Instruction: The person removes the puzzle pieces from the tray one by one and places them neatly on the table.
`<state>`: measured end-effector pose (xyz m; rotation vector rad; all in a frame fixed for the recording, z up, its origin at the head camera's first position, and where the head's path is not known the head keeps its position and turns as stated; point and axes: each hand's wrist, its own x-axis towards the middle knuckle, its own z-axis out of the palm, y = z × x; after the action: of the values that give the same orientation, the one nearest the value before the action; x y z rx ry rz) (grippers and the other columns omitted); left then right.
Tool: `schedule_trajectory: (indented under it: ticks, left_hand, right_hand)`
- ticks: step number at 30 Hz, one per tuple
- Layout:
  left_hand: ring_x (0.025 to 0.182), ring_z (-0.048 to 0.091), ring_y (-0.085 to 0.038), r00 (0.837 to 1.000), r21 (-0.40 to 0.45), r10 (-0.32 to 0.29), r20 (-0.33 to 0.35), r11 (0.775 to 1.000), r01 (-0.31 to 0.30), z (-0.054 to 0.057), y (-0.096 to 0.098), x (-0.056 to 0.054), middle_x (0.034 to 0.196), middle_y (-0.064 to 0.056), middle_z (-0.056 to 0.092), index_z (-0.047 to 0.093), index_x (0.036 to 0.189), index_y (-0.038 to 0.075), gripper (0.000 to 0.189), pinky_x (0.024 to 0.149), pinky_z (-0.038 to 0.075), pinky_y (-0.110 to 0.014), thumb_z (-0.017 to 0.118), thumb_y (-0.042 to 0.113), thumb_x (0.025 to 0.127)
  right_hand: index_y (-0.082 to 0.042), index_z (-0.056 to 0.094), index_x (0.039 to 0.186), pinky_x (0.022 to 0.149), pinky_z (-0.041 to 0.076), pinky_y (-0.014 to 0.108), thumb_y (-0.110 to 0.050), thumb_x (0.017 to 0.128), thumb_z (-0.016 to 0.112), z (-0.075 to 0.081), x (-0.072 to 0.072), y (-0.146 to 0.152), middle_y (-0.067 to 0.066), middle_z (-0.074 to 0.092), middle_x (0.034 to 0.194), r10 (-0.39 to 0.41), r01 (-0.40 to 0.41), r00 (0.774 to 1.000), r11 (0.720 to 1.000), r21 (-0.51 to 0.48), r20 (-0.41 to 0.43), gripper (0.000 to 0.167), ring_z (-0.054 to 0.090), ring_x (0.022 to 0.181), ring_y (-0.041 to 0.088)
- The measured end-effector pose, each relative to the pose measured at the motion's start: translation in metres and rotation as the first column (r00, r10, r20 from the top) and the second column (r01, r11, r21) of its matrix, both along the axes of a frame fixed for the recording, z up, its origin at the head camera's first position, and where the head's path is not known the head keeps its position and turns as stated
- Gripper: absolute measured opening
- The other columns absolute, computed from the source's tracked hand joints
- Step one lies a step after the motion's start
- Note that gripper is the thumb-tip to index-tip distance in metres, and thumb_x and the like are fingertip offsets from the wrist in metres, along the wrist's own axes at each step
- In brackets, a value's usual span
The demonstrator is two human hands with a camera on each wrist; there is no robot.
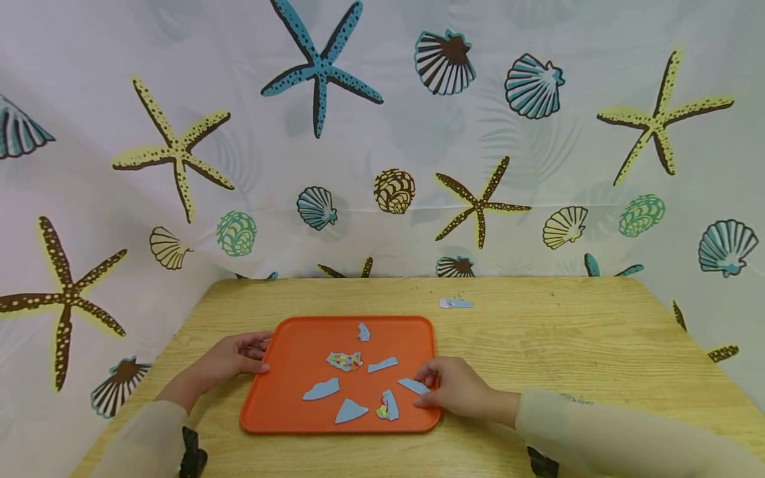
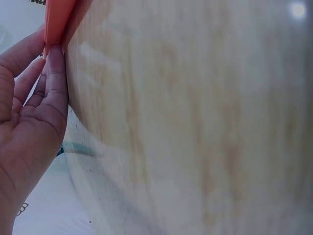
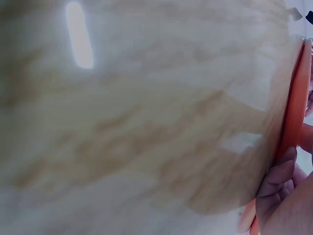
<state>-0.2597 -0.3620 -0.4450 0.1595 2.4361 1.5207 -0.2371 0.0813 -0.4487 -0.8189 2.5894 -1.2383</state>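
An orange tray (image 1: pixel 281 392) lies on the wooden table, with several torn pale-blue paper scraps on it. My left hand (image 1: pixel 230 358) grips its left rim, thumb on top; the left wrist view shows the fingers meeting the tray's edge (image 2: pixel 58 22). At the right rim, my right hand (image 1: pixel 459 387) holds the tray with its thumb over the edge and the other fingers bent, close beside one blue scrap (image 1: pixel 414 386). Two scraps carry colourful print: a wide one (image 1: pixel 344 360) near the middle and a smaller one (image 1: pixel 387 405) near the front.
Behind the tray, a small strip of pale-blue and whitish scrap (image 1: pixel 456 303) lies on the table (image 1: pixel 538 345). A white curtain (image 1: pixel 382 146) printed with starfish and shells hangs along the back and both sides.
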Motion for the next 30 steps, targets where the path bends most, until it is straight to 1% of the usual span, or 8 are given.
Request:
schedule_trajectory:
  ticks: [11,19,27,30]
  left_hand:
    - [0.105,0.053,-0.027,1.000,-0.016,0.010,0.015,1.000,-0.010,0.0010,0.0016,0.0003,0.126,-0.019,0.052,0.035,0.146,-0.007,0.078,0.081,0.052,-0.029,0.077,0.012,0.083]
    - [0.104,0.053,-0.027,1.000,-0.013,0.015,0.010,1.000,-0.015,0.0039,0.0018,0.0001,0.127,-0.019,0.052,0.036,0.146,-0.007,0.077,0.081,0.052,-0.029,0.077,0.012,0.083]
    - [0.105,0.053,-0.026,0.999,-0.002,0.015,0.053,1.000,-0.015,0.0046,0.0031,0.0004,0.128,-0.019,0.052,0.033,0.147,-0.007,0.079,0.082,0.052,-0.030,0.077,0.011,0.084]
    - [0.105,0.053,-0.026,0.998,-0.002,0.015,0.054,1.000,-0.015,0.0045,0.0033,-0.0003,0.128,-0.019,0.051,0.033,0.147,-0.007,0.079,0.083,0.052,-0.030,0.077,0.011,0.084]
  right_hand:
    - [-0.010,0.073,0.088,0.059,0.041,0.023,-0.016,0.077,0.084,0.0018,0.0004,-0.0009,-0.006,0.056,0.073,-0.022,0.022,0.999,1.000,0.004,0.028,0.017,0.049,0.066,0.010]
    - [-0.010,0.072,0.088,0.060,0.043,0.024,-0.011,0.081,0.079,0.0019,-0.0004,-0.0010,-0.006,0.057,0.074,-0.006,0.006,1.000,1.000,0.010,0.022,0.010,0.050,0.068,0.011]
    - [-0.010,0.072,0.090,0.063,0.045,0.026,-0.011,0.083,0.078,0.0011,-0.0008,-0.0001,-0.007,0.059,0.077,0.010,-0.011,1.000,1.000,0.023,0.019,0.009,0.051,0.071,0.011]
    - [-0.010,0.072,0.089,0.065,0.045,0.026,-0.012,0.083,0.078,0.0016,-0.0022,0.0005,-0.007,0.060,0.078,0.017,-0.017,1.000,1.000,0.017,0.022,0.009,0.052,0.073,0.011]
